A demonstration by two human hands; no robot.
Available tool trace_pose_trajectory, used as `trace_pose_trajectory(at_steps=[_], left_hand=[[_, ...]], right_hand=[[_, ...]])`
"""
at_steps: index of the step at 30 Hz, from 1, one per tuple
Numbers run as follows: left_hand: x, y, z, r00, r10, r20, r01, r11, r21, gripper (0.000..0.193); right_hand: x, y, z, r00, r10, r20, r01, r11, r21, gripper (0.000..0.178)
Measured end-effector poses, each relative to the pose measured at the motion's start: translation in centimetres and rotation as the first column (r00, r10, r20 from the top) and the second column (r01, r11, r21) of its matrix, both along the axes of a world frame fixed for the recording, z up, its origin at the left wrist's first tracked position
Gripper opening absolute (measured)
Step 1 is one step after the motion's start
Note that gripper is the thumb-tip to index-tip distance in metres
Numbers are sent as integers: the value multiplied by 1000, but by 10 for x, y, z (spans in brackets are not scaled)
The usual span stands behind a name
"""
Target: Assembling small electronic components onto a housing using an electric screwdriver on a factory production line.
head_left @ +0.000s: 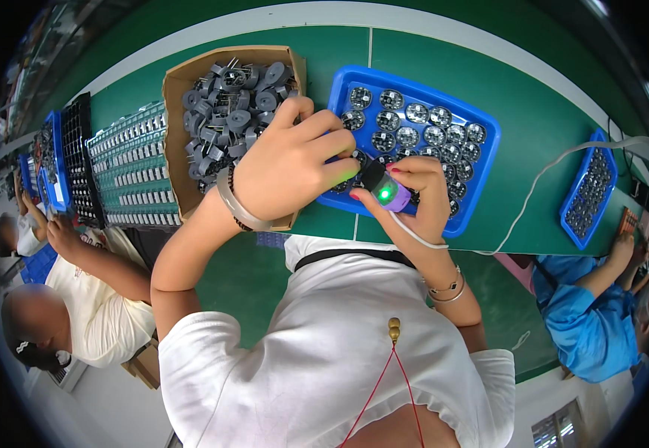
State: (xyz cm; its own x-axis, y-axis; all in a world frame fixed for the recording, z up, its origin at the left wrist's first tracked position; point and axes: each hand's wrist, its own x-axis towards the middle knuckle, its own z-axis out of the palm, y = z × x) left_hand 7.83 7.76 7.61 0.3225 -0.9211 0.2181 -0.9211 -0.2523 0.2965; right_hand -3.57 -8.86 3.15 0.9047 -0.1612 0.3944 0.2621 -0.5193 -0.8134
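My right hand is closed round a small corded device with a purple body, a black end and a lit green light. Its black end points left at the fingertips of my left hand. My left hand has its fingers curled by that end, over the left edge of a blue tray; what they pinch is hidden. In the tray lie rows of round dark parts with shiny faces. Left of it a cardboard box holds a heap of grey round parts with metal pins, partly behind my left hand.
Green boards with rows of white parts lie left of the box, beside a black tray. A white cable crosses the green table. Another blue tray stands at right. Co-workers sit on both sides.
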Motion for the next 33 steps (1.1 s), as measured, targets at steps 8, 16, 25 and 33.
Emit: trace_pose_trajectory(at_steps=[8, 16, 25, 33], left_hand=[[-4, 0, 0, 1000, 8, 4, -8, 1000, 4, 12], [-7, -4, 4, 998, -29, 56, 32, 999, -40, 11], [-11, -6, -5, 998, 48, 42, -44, 995, -86, 6], [-7, -3, -8, 999, 17, -41, -9, 985, 173, 16]], right_hand=[[-2, -4, 1, 999, 44, 9, -44, 998, 38, 53], [-2, -7, 2, 998, 61, 12, -62, 996, 67, 53], [-7, -12, -2, 1000, 19, -12, -19, 999, 44, 55], [-6, -28, -2, 994, -98, 42, 93, 989, 116, 56]])
